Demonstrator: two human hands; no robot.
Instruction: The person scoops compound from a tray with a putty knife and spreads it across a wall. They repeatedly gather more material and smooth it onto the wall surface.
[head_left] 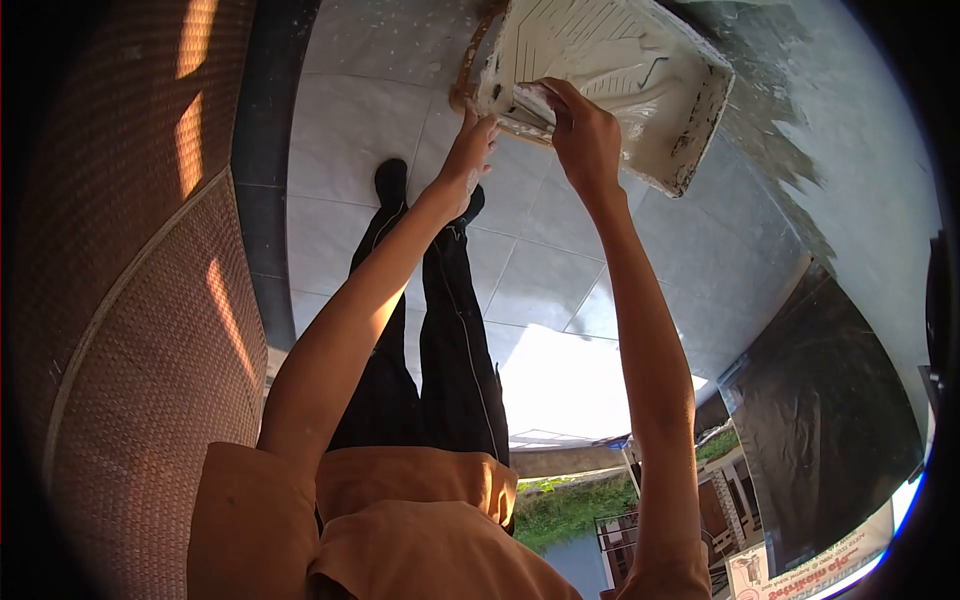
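Note:
A ridged white tray (665,95), coated with thick white paste, is at the top of the view. My right hand (585,135) is closed on a flat scraper (535,105) at the tray's near left corner; its blade is partly hidden. At that same corner my left hand (468,155) reaches up beside the tray edge, fingers partly bent and smeared with white. Its fingertips overlap the rim, and whether they grip it is unclear. Below the tray, a brown stool or support (466,75) shows at its left side.
Grey floor tiles (350,130) lie under my feet. A woven brown panel (160,330) stands on the left. On the right is a wall (860,150) with patchy white coating, and a black sheet (820,400) lower down. Bright light falls behind my legs.

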